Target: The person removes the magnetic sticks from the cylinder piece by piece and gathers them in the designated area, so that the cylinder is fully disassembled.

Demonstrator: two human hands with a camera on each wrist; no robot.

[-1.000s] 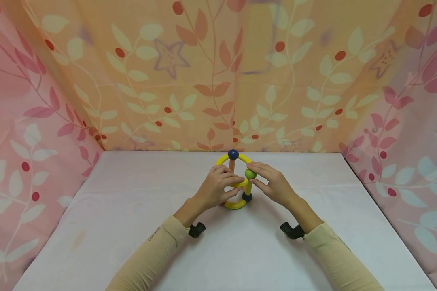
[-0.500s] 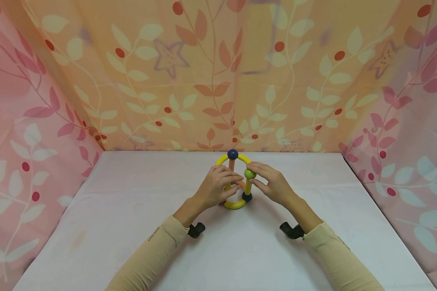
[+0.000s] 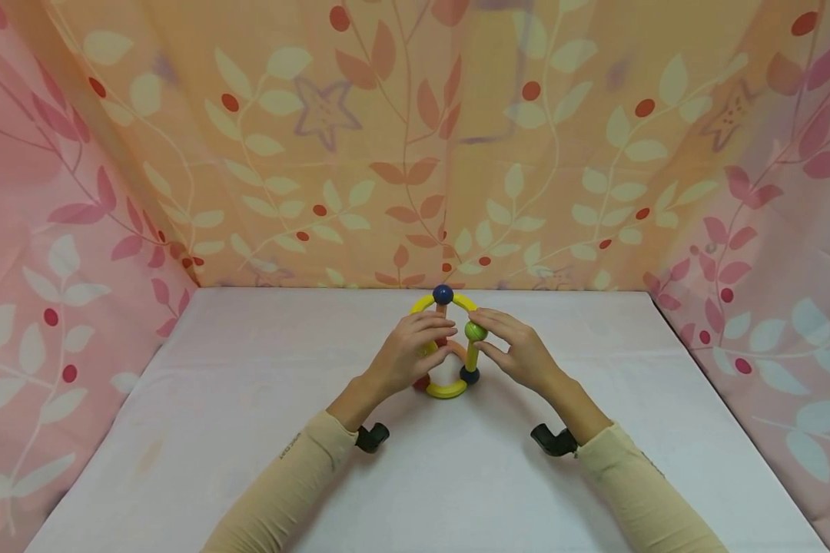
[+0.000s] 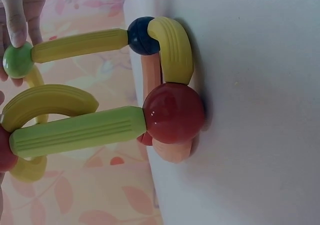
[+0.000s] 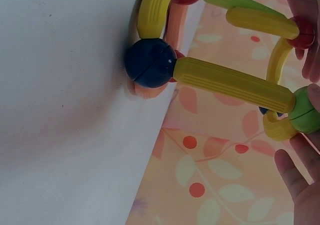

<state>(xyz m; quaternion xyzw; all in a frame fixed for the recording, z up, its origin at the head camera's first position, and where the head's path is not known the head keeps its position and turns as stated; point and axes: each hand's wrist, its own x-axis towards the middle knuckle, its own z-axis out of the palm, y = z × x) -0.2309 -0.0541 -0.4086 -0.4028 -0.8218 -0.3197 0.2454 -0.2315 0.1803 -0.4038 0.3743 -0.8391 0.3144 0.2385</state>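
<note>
A frame of ball-and-rod toy pieces stands on the white table. My left hand point(image 3: 411, 349) grips the upper red ball point(image 4: 4, 150), atop the light green rod point(image 4: 77, 132). From that ball a curved yellow rod point(image 5: 260, 22) hangs down, its other end free beside the light green rod. My right hand point(image 3: 522, 349) pinches the green ball point(image 3: 476, 331) between thumb and fingers, above the straight yellow rod point(image 5: 232, 84). Below sit a dark blue ball point(image 3: 469, 375) and a larger-looking red ball point(image 4: 174, 113), joined by a curved yellow rod point(image 3: 446, 390). At the back top is a blue ball point(image 3: 443, 294).
The white-covered table point(image 3: 283, 330) meets a patterned orange cloth point(image 3: 415, 153) behind, with pink cloth at both sides. Dark curved fittings point(image 3: 373, 438) stick out near both wrists.
The curved yellow rod that spanned from my left hand toward the green ball has swung down off that side. My left fingers have shifted slightly; the right hand stays at the green ball.
</note>
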